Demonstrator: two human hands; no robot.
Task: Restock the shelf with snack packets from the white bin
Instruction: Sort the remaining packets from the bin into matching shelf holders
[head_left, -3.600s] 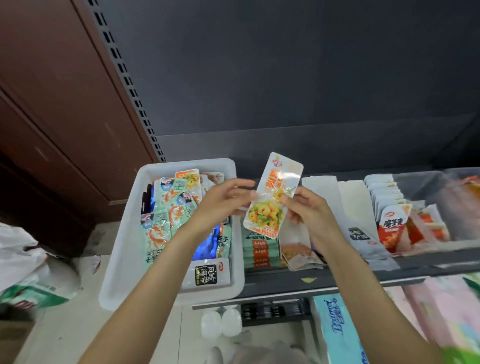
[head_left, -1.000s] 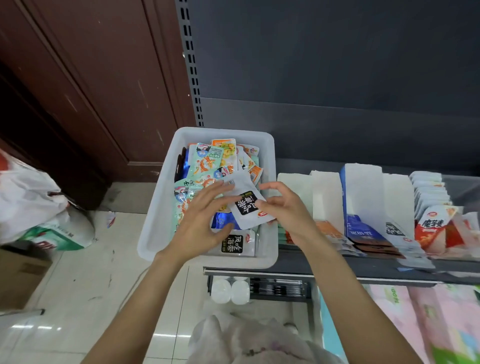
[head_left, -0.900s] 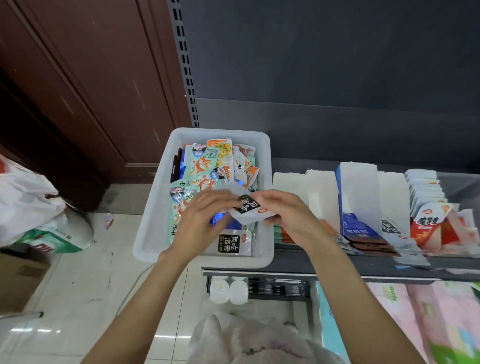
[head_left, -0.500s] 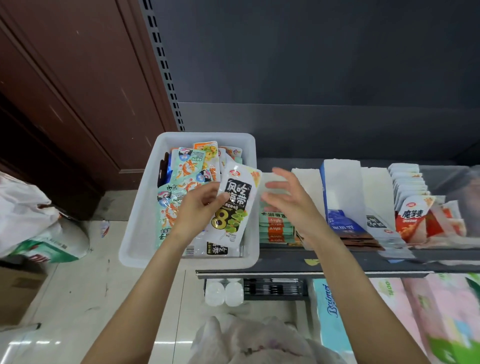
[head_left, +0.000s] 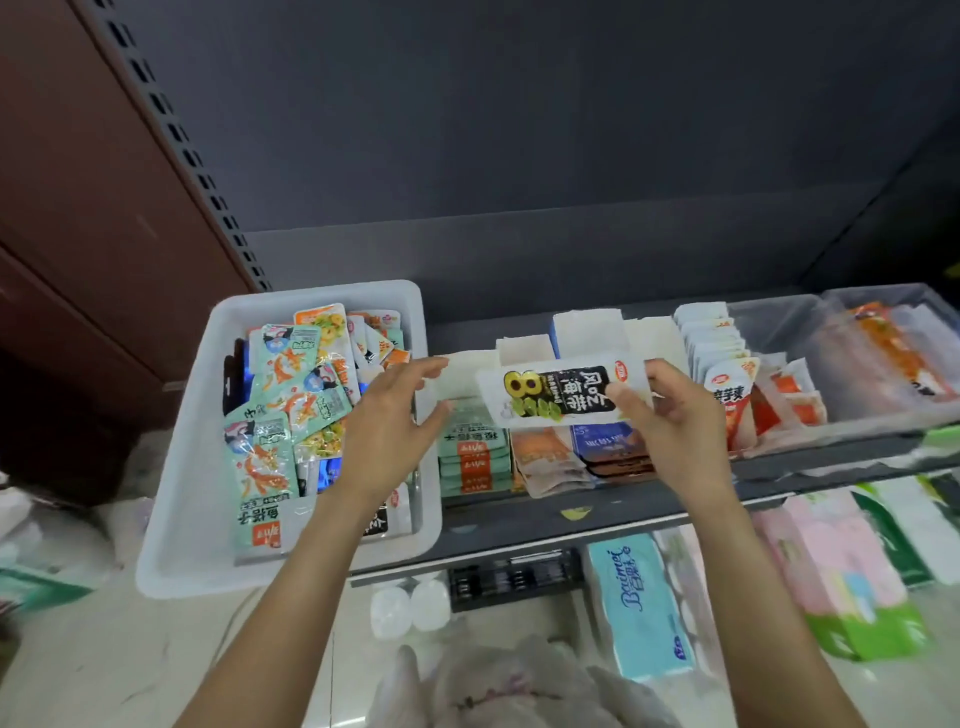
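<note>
This is a shop, most likely a small grocery or convenience store. A dark metal retail shelf (head_left: 597, 514) runs along a slotted upright (head_left: 176, 140) of the kind used for store racking. Rows of snack packets (head_left: 472, 457) stand sorted in cardboard display boxes (head_left: 587, 332). Packaged tissue packs (head_left: 639, 603) fill the level below, and a white bin (head_left: 176, 519) holds more stock.

Bin (head_left: 171, 525) looks like matte white plastic, packets (head_left: 291, 395) inside are glossy film. Shelf (head_left: 519, 525) is dull dark metal, far-left wall (head_left: 78, 182) brown wood.
</note>
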